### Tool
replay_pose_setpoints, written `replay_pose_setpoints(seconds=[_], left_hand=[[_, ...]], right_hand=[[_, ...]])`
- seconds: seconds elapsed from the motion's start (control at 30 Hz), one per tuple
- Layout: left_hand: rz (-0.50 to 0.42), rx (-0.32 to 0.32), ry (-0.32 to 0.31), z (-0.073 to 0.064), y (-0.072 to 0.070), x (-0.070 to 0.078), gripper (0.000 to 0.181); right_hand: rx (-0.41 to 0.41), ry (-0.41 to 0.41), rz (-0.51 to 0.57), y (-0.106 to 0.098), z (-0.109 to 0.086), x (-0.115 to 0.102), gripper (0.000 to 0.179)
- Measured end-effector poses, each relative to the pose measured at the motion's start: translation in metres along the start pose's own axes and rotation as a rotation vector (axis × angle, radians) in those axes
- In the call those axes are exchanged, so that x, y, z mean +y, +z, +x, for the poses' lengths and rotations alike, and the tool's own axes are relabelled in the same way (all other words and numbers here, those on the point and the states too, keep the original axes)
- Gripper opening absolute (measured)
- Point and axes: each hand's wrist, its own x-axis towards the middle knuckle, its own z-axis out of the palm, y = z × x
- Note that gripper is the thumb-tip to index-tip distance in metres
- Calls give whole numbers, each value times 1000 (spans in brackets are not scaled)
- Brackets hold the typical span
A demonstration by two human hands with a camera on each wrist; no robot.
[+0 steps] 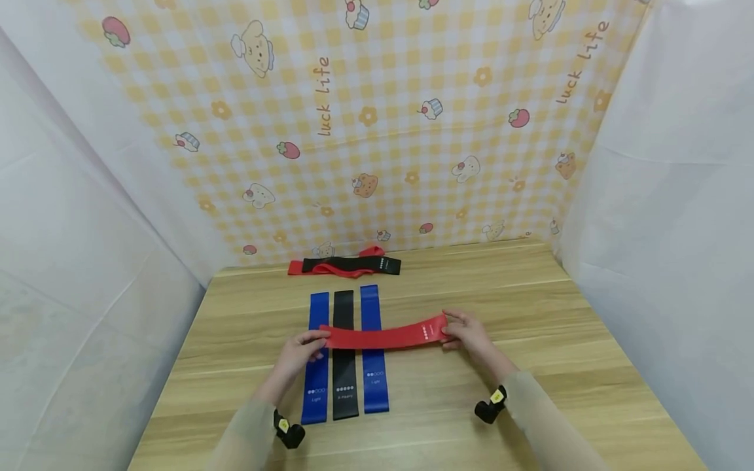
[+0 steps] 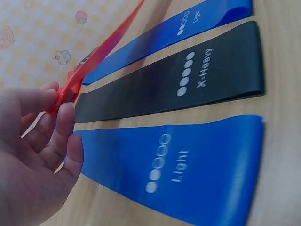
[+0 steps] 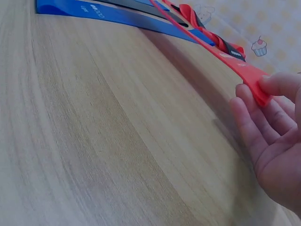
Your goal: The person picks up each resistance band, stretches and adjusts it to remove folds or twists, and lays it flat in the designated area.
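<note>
Our left hand [image 1: 298,354] and right hand [image 1: 469,333], well apart at lower centre, pinch the red band [image 1: 384,339] by its ends. Probably light, floppy, stretchy, so we'd grab right there.

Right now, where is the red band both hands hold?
Below centre in the head view, the red band is held between left hand and right hand, above two blue bands and the black band between them.

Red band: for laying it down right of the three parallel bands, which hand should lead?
Likely the right hand: it pinches the printed end of the red band, over bare tabletop. The left hand pinches the opposite end above the left blue band, so it has farther to go.
</note>
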Motion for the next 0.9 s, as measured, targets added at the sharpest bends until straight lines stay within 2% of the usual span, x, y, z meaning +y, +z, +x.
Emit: replay_pose_setpoints(seconds=[0.17,0.33,0.4,0.6,0.63,0.83,0.9], left_hand=[[29,-31,30,8,-5,11,25],[58,-46,76,16,-12,21,48],[74,-52,82,19,-14,23,51],[96,-61,67,26,-14,24,25],[93,-63,64,23,-14,29,21],[102,-59,94,28,-16,28,17],[111,-48,114,34,-18,23,19]], right_hand=[[-97,19,-31,-1,-4,-2,55],[-178,45,-89,-1,-10,-5,53],[-202,48,-117,-1,-12,-7,52],[-216,62,-165,0,-18,-11,44],[-209,68,-170,0,-18,-12,42],[-197,45,-220,3,-20,-14,37],[-200,31,-230,6,-22,-16,36]])
